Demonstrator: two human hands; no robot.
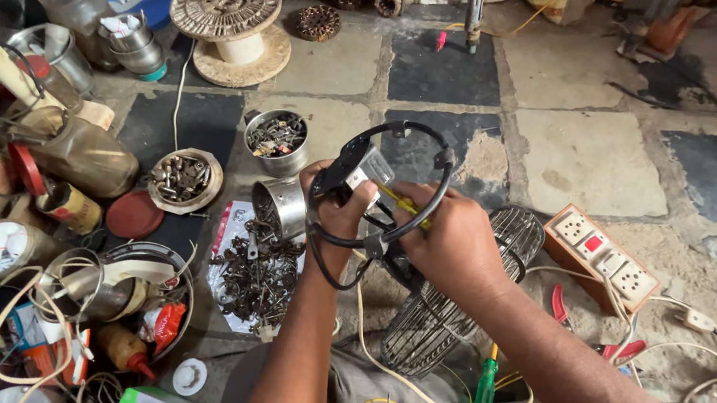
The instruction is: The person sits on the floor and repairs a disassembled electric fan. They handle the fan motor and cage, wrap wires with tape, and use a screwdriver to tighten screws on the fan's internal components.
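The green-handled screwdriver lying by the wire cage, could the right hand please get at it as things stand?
Probably not at once: the right hand is closed on a yellow-handled tool at the black ring part. The green-handled screwdriver itself lies uncovered below that forearm, beside the wire cage.

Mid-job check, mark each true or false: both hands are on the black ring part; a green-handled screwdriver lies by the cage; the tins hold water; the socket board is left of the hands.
1. Both the left hand and the right hand hold the black ring part. True.
2. A green-handled screwdriver lies by the wire cage. True.
3. The tins hold water. False: small metal parts.
4. The socket board is left of the hands. False: right.
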